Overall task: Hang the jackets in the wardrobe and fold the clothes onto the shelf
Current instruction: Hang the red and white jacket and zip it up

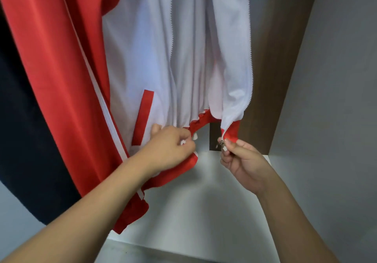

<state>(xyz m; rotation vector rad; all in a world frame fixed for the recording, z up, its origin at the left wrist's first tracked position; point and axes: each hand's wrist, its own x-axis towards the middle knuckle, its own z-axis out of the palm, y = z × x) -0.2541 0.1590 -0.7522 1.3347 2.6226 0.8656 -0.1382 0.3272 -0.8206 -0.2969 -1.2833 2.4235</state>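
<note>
- The jacket (163, 58) was hung open above the shelf (204, 181).
- Its left hem was gripped by the left hand (171, 146).
- The zipper slider (222, 143) was pinched by the right hand (242, 160).

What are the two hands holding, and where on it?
Both hold the red and white jacket at its open bottom hem: the left hand grips one front edge, the right hand pinches the zipper slider.

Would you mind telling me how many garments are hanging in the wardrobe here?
2: the red and white jacket hangs in the middle, held at its hem, and a dark garment hangs at far left. Others may be hidden.
</note>
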